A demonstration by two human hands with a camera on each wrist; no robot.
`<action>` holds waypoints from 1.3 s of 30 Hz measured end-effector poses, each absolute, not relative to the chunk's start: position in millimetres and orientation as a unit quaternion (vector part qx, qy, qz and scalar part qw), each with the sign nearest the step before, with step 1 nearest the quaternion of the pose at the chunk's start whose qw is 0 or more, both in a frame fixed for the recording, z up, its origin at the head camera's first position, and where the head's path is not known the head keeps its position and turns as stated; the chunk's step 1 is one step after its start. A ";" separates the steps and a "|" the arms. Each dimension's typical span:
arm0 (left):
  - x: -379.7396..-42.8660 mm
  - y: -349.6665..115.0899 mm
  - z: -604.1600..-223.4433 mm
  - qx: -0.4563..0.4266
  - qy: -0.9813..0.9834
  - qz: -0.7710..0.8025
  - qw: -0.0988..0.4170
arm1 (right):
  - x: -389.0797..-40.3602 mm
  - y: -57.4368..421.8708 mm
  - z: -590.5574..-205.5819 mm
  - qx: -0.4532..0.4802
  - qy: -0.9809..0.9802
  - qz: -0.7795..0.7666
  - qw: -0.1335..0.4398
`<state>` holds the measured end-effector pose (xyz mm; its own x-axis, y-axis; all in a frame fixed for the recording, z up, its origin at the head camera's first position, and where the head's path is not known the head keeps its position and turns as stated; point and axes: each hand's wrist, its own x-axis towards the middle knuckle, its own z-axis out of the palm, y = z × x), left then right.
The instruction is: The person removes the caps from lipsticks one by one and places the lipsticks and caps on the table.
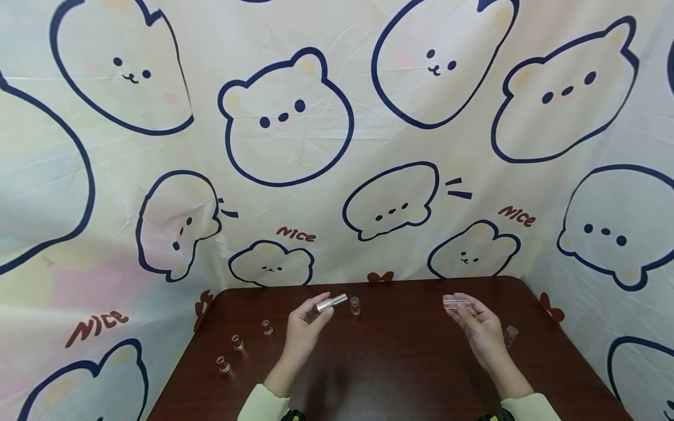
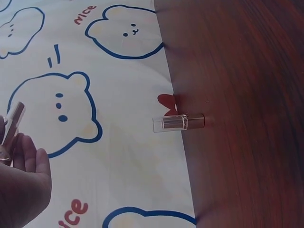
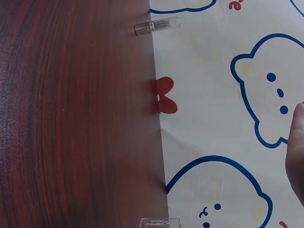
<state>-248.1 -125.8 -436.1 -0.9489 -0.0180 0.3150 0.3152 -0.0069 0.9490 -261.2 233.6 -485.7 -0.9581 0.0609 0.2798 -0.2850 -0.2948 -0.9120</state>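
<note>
My left hand pinches a shiny metallic lipstick tube above the back of the table, tilted with its narrower end up to the right. The same tube shows at the left edge of the left wrist view. My right hand holds a clear lipstick cap level between thumb and fingers, well apart from the tube. Just right of the left hand, a lipstick with a clear cap stands upright on the table. Only part of the right hand enters the right wrist view.
Three small gold-rimmed lipstick pieces stand along the left side of the brown table. Beside the right wrist stands a clear piece. A patterned cloth hangs behind and around the table.
</note>
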 end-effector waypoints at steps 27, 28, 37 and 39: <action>-260.6 -141.7 -472.1 -0.014 -0.698 -0.709 0.096 | -264.8 243.5 -506.3 0.093 -0.606 0.783 0.101; -260.7 -142.2 -472.5 -0.011 -0.697 -0.710 0.095 | -265.1 243.5 -507.1 0.092 -0.611 0.780 0.103; -259.6 -147.8 -478.3 -0.003 -0.701 -0.707 0.097 | -269.1 241.3 -512.5 0.013 -0.735 0.667 0.120; -258.9 -148.9 -479.7 -0.001 -0.705 -0.703 0.097 | -270.2 240.6 -513.7 -0.003 -0.761 0.638 0.117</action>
